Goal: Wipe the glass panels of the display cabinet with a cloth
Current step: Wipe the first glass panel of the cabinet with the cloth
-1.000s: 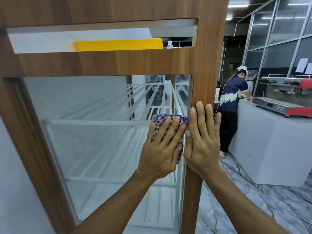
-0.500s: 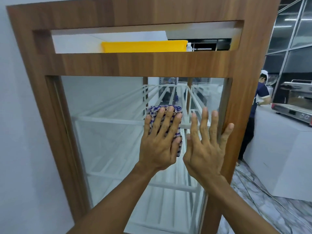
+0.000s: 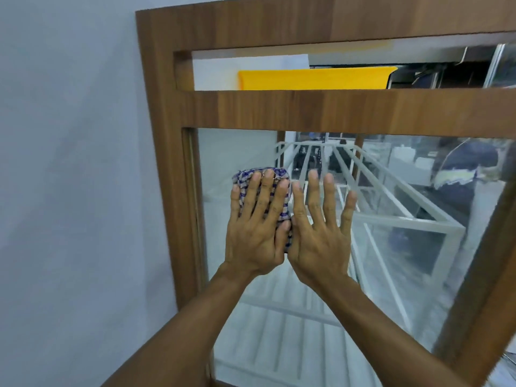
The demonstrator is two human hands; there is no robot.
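Note:
The display cabinet (image 3: 279,107) has a brown wooden frame around a large glass panel (image 3: 405,247). My left hand (image 3: 257,227) lies flat on a folded blue-and-white checked cloth (image 3: 245,175) and presses it against the left part of the glass. Only the cloth's top edge and a strip by the thumb show past the fingers. My right hand (image 3: 321,230) rests beside it, fingers spread, palm toward the glass, holding nothing.
White wire shelves (image 3: 391,219) show behind the glass. A yellow panel (image 3: 312,78) sits in the upper opening of the frame. A pale wall (image 3: 69,191) stands to the left. A person in dark clothes (image 3: 460,174) shows through the glass at the right.
Both hands and the cloth have slid left across the glass, from the right frame post toward the left side. My right hand left the post and is over the glass.

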